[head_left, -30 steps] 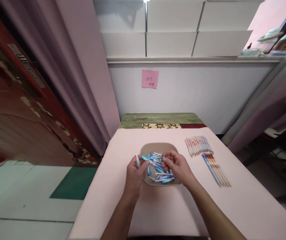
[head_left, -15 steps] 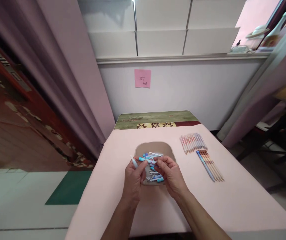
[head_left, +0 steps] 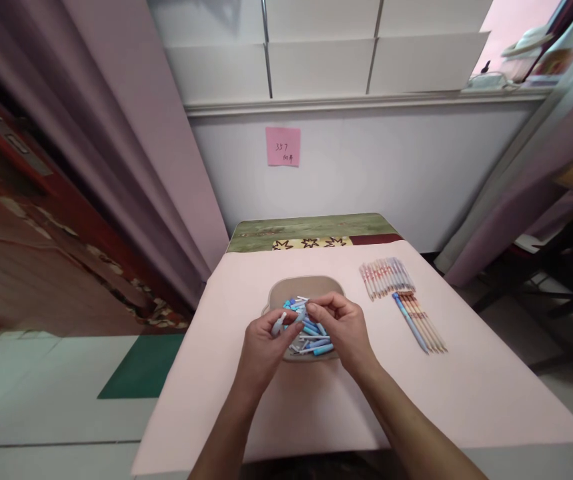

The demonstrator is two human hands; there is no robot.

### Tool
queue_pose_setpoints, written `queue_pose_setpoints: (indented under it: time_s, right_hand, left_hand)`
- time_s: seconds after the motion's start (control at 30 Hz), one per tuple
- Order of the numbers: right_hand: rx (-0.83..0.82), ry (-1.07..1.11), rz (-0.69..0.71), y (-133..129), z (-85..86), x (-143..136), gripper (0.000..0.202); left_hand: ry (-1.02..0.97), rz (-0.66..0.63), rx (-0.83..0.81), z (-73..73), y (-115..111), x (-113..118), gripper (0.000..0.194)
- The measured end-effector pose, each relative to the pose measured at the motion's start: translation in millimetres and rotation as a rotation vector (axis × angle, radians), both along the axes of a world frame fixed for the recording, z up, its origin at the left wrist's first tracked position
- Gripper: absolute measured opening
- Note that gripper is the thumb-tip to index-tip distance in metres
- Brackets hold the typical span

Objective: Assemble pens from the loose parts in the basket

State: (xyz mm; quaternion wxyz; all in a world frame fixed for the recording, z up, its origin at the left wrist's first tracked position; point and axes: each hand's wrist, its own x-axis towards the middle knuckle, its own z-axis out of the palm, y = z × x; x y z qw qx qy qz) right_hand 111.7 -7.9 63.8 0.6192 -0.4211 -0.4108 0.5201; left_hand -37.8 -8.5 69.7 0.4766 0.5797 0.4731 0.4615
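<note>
My left hand [head_left: 262,343] is closed over the tray, with a pale blue pen piece [head_left: 279,325] with a whitish tip sticking up between its fingers. Another pale blue pen part [head_left: 301,313] is pinched between the left thumb and index finger, and the closed fingertips of my right hand [head_left: 343,327] meet its upper end. Whether the right fingers hold a further piece is hidden. Below both hands, a grey-beige tray [head_left: 282,288] contains loose blue pen parts [head_left: 323,349] and thin white tubes [head_left: 315,337].
On the pink-covered table [head_left: 216,373], a row of pens [head_left: 387,277] lies to the right. Nearer me is a second row of beige pens [head_left: 423,323] with a blue pen [head_left: 410,323] at its left. A pink note [head_left: 283,147] is stuck to the wall behind.
The blue tube that lay level between my hands no longer shows there; a pale blue part stands tilted between the fingertips. My right hand has risen slightly. The camera view has shifted a little.
</note>
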Motion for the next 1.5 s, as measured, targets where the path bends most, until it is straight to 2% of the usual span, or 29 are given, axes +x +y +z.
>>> queue_pose_setpoints:
  time_s: [0.13, 0.23, 0.3, 0.37, 0.47, 0.53, 0.67, 0.77, 0.87, 1.03, 1.07, 1.17, 1.23, 1.3, 1.37, 1.5]
  right_hand:
    - [0.151, -0.338, 0.004, 7.3, 3.0, -0.6, 0.019]
    - [0.221, -0.467, -0.034, 19.1, 0.7, 4.0, 0.025]
    - [0.277, -0.68, -0.024, 29.4, -3.7, 7.4, 0.02]
    - [0.355, -1.04, 0.136, 39.2, -11.3, 7.3, 0.015]
    - [0.471, -1.497, 0.51, 51.0, -27.9, -1.0, 0.017]
    - [0.51, -1.595, 0.629, 57.3, -39.8, -9.4, 0.017]
    - [0.533, -1.648, 0.71, 66.7, -56.7, -22.4, 0.017]
    - [0.531, -1.668, 0.74, 68.2, -61.7, -27.2, 0.018]
    - [0.518, -1.662, 0.708, 65.0, -59.4, -25.7, 0.018]
    - [0.432, -1.558, 0.478, 59.8, -34.7, -1.2, 0.025]
    - [0.403, -1.458, 0.408, 58.7, -27.3, 4.5, 0.027]
    - [0.278, -0.858, 0.235, 52.5, -5.1, 14.7, 0.02]
    - [0.201, -0.49, 0.226, 45.9, 7.1, 14.8, 0.016]
    - [0.148, -0.264, 0.231, 38.7, 14.9, 12.3, 0.018]
    - [0.154, -0.223, 0.205, 32.7, 18.0, 10.2, 0.019]
    - [0.241, -0.48, 0.153, 25.5, 16.0, 11.9, 0.013]
  left_hand:
    - [0.051, 0.007, 0.039, -0.2, 1.2, -7.0, 0.018]
    - [0.018, 0.06, 0.039, -3.9, 2.5, -12.9, 0.019]
    - [-0.023, 0.102, 0.043, -6.6, 3.5, -16.8, 0.018]
    - [-0.048, 0.134, 0.046, -8.5, 4.1, -19.9, 0.018]
    - [-0.037, 0.15, 0.037, -10.0, 4.8, -22.4, 0.018]
    - [-0.029, 0.159, 0.026, -11.1, 5.5, -23.3, 0.018]
    - [-0.031, 0.186, 0.02, -14.9, 8.5, -24.8, 0.017]
    - [-0.051, 0.182, 0.013, -18.4, 10.8, -25.8, 0.016]
    - [-0.057, 0.179, 0.007, -20.6, 11.3, -26.6, 0.016]
    - [-0.081, 0.15, 0.002, -21.3, 9.1, -24.4, 0.017]
    - [-0.085, 0.137, -0.004, -21.4, 8.9, -22.6, 0.017]
    - [-0.078, 0.098, -0.024, -21.5, 9.3, -14.1, 0.018]
    - [-0.071, 0.078, -0.045, -21.2, 9.7, -7.9, 0.019]
    - [-0.075, 0.061, -0.065, -20.9, 9.7, -2.9, 0.019]
    - [-0.077, 0.048, -0.064, -21.0, 8.8, -0.2, 0.019]
    - [-0.045, 0.05, -0.037, -22.3, 6.3, 1.4, 0.017]
